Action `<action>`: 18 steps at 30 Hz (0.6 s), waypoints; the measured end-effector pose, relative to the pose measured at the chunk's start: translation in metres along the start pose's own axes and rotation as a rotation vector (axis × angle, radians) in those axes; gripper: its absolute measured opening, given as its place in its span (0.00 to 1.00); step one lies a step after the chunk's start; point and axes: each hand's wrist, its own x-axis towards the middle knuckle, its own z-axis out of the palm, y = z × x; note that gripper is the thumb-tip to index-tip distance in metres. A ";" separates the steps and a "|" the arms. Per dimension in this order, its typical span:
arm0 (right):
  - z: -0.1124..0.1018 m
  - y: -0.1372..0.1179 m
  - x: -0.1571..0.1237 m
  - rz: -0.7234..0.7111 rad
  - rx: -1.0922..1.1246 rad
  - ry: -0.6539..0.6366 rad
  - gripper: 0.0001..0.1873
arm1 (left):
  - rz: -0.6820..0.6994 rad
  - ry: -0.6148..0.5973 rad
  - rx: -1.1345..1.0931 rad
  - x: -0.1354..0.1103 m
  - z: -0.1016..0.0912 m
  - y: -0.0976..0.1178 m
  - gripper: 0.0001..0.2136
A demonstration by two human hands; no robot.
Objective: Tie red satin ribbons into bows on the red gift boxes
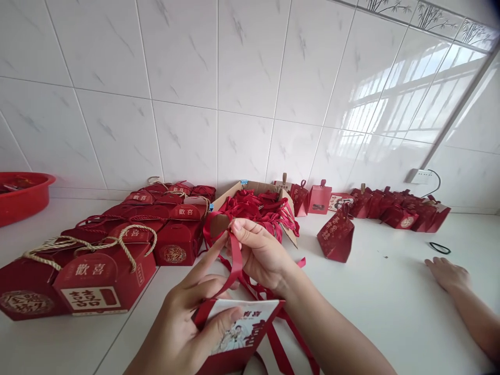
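Observation:
My left hand (195, 312) grips a small red gift box (238, 338) with a white printed panel, its thumb pressed on the front. A red ribbon (236, 260) rises from the top of this box. Between thumb and fingertips, my right hand (261, 250) pinches that ribbon, and my left index finger reaches up to the same spot. More red ribbon strands (279, 346) trail on the table below and behind the box. Just beyond my hands, a cardboard carton (230, 195) is heaped with red ribbons (253, 205).
Larger red boxes with rope handles (97, 271) fill the left side. A red basin (27, 198) stands at the far left. Small red boxes (398, 208) line the wall at right, with one (336, 237) nearer. Another person's hand (449, 273) rests by a black band (439, 248).

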 end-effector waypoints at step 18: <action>-0.009 -0.026 -0.018 -0.340 -0.558 -0.169 0.04 | -0.261 0.708 -0.157 0.001 -0.003 0.007 0.07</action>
